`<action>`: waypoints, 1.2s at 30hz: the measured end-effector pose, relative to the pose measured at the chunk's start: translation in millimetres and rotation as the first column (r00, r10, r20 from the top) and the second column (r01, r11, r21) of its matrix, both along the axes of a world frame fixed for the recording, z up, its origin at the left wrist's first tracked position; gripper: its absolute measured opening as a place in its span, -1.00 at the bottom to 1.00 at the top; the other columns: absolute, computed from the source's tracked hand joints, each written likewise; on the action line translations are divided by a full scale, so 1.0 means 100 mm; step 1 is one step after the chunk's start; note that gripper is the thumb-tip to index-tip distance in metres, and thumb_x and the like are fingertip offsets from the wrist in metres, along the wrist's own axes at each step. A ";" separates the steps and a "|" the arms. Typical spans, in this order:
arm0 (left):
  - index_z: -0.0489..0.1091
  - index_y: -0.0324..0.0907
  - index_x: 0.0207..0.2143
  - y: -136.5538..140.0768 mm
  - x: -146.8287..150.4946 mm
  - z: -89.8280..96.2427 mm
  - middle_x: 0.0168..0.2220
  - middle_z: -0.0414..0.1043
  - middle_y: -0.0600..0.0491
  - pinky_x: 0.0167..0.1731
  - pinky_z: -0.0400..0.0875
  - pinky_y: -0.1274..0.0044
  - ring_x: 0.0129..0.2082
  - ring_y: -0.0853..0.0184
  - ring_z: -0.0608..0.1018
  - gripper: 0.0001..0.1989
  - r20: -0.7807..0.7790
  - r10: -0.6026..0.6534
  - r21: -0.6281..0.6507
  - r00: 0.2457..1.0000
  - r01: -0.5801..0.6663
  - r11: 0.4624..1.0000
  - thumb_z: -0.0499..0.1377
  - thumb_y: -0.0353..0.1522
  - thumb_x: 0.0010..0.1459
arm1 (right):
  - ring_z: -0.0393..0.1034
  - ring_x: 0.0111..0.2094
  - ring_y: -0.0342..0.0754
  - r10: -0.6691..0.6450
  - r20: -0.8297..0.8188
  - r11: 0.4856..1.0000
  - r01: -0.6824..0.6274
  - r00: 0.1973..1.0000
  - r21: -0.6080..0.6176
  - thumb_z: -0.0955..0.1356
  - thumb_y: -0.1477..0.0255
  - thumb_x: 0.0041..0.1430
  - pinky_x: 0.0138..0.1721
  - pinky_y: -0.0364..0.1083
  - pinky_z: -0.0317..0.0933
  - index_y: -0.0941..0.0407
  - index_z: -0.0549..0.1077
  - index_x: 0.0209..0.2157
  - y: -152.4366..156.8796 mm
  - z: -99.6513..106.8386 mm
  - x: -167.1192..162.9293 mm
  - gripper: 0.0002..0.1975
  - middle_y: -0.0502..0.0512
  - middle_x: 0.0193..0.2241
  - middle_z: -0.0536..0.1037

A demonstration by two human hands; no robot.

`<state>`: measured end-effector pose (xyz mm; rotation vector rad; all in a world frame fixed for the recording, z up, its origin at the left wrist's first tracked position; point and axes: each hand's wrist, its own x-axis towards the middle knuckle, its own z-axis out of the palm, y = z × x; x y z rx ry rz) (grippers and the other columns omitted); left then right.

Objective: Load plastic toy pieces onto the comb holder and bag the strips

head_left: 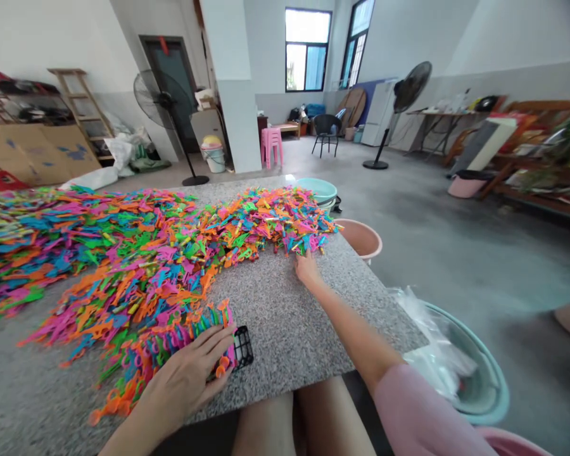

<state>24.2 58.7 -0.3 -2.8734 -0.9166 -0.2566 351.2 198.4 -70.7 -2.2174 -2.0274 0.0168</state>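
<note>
Left hand (190, 368), half-curled, clasps lined-up plastic pieces (148, 349) on the desk (285, 329), a black basket (244, 347) showing at one end; right hand (308, 268) touches the loose pile (266, 216), grip unclear. Pieces look light, stiff, probably best pinched mid-body.

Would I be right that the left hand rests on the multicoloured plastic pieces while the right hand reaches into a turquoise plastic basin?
Not quite: the head view shows the right hand at the edge of the multicoloured plastic heap.
</note>
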 end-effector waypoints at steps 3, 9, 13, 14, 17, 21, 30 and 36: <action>0.34 -0.17 0.10 0.01 0.00 0.00 0.15 0.40 0.00 0.07 0.45 0.43 0.13 0.22 0.46 -0.59 -0.008 0.003 0.009 1.000 -0.003 1.000 0.13 -0.30 0.20 | 0.44 -0.18 -0.05 -0.139 -0.034 0.990 0.139 0.990 0.000 0.15 0.61 0.24 -0.16 -0.12 0.30 0.19 0.50 -0.14 -0.08 -0.06 0.03 -0.66 0.37 0.05 0.40; 0.33 -0.17 0.10 -0.01 0.00 -0.03 0.18 0.37 0.01 0.09 0.42 0.41 0.17 0.22 0.41 -0.60 -0.003 0.037 -0.038 0.999 -0.037 0.999 0.10 -0.32 0.22 | 0.43 -0.09 0.07 0.061 -0.080 0.996 -0.066 0.995 -0.059 0.30 0.38 0.24 -0.10 -0.04 0.32 0.16 0.53 -0.19 -0.96 -0.26 -0.37 -0.79 0.37 0.08 0.38; 0.29 -0.14 0.14 -0.02 0.00 -0.02 0.20 0.34 0.02 0.12 0.40 0.38 0.19 0.21 0.38 -0.58 0.014 0.050 -0.104 0.999 -0.049 0.993 0.10 -0.32 0.23 | 0.44 -0.13 0.03 0.216 -0.143 0.967 -0.232 0.966 -0.104 0.29 0.44 0.25 -0.11 -0.07 0.29 0.10 0.53 -0.19 -1.12 -0.06 -0.28 -0.82 0.21 -0.06 0.49; 0.28 -0.14 0.15 -0.02 0.01 -0.01 0.20 0.33 0.02 0.12 0.39 0.38 0.20 0.21 0.38 -0.57 0.022 0.052 -0.121 0.998 -0.049 0.991 0.10 -0.33 0.23 | 0.43 -0.12 0.02 0.234 -0.125 0.967 -0.245 0.964 -0.077 0.26 0.51 0.26 -0.11 -0.08 0.28 0.11 0.52 -0.17 -1.04 0.00 -0.22 -0.79 0.20 -0.09 0.50; 0.24 -0.13 0.19 -0.03 0.02 0.01 0.20 0.34 0.02 0.14 0.36 0.40 0.20 0.23 0.36 -0.54 0.043 0.067 -0.158 0.997 -0.059 0.986 0.09 -0.35 0.23 | 0.36 -0.02 0.06 0.365 0.016 0.931 -0.365 0.931 -0.010 0.21 0.63 0.24 -0.07 -0.08 0.25 0.15 0.51 -0.17 -0.66 0.14 -0.11 -0.72 0.24 -0.12 0.51; 0.24 -0.10 0.17 -0.05 0.05 0.06 0.19 0.35 0.03 0.13 0.36 0.42 0.21 0.25 0.36 -0.56 0.025 0.102 -0.182 0.995 -0.095 0.979 0.08 -0.32 0.24 | 0.31 0.04 0.08 0.543 0.182 0.839 -0.534 0.820 -0.102 0.27 0.68 0.18 -0.05 -0.06 0.24 0.18 0.52 -0.25 -0.16 0.17 -0.15 -0.77 0.32 -0.07 0.48; 0.22 -0.11 0.19 -0.07 0.07 0.10 0.23 0.30 0.03 0.16 0.32 0.41 0.24 0.27 0.31 -0.57 -0.028 0.119 -0.215 0.993 -0.122 0.969 0.05 -0.31 0.27 | 0.41 -0.12 -0.02 0.568 -0.080 0.823 -0.564 0.819 0.067 0.25 0.68 0.14 -0.10 -0.10 0.24 0.17 0.41 -0.23 -0.23 0.15 0.03 -0.78 0.19 -0.21 0.51; 0.25 -0.13 0.15 -0.08 0.09 0.10 0.19 0.34 0.01 0.16 0.30 0.41 0.22 0.26 0.33 -0.60 -0.033 0.136 -0.218 0.990 -0.140 0.966 0.06 -0.28 0.28 | 0.42 -0.45 -0.11 0.224 -0.827 0.965 -0.234 0.516 0.116 0.25 0.45 0.13 -0.38 -0.12 0.34 0.08 0.23 -0.20 -1.28 -0.32 -0.66 -0.83 0.01 -0.39 0.49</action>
